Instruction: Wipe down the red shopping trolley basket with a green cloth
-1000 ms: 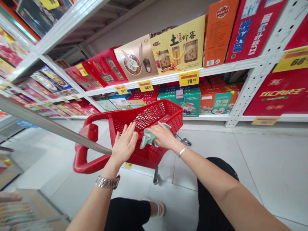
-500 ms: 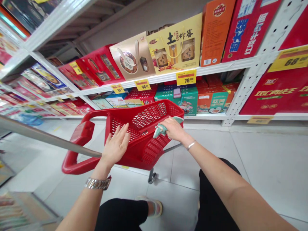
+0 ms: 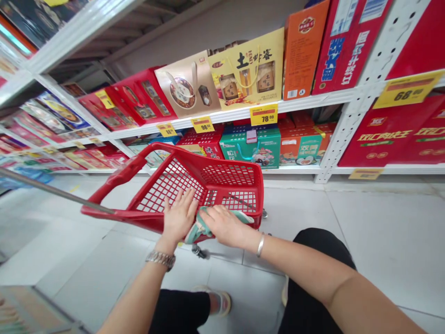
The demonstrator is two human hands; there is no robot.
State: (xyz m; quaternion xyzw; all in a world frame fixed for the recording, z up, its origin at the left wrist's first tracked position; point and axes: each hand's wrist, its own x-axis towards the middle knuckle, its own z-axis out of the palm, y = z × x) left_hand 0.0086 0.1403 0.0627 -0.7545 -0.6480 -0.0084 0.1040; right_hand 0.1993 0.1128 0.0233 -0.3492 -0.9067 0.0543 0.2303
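Observation:
A red plastic shopping basket cart (image 3: 229,170) with perforated walls stands on the floor in front of me, its inside showing bare mesh. My right hand (image 3: 224,225) presses a green and white cloth (image 3: 197,230) onto the near rim, fingers curled over it. Just left of it, my left hand (image 3: 180,214) lies with fingers stretched and spread over the near side of the basket, holding nothing. The cart's red handle (image 3: 120,178) loops out to the left. A metal bar (image 3: 59,192) runs from the left edge to the handle.
White shelving (image 3: 351,97) lines the far side, with a honey gift box (image 3: 248,69), an orange box (image 3: 302,51) and a green carton (image 3: 250,146). Yellow price tags (image 3: 264,114) hang along the shelf edge. A blurred display case (image 3: 31,308) stands at lower left, on the tiled floor (image 3: 375,241).
My right hand has drawn the cloth leftward and nearer along the rim, beside my left hand. The cart has tilted or turned, showing more of its inside. My left hand has shifted slightly right and nearer.

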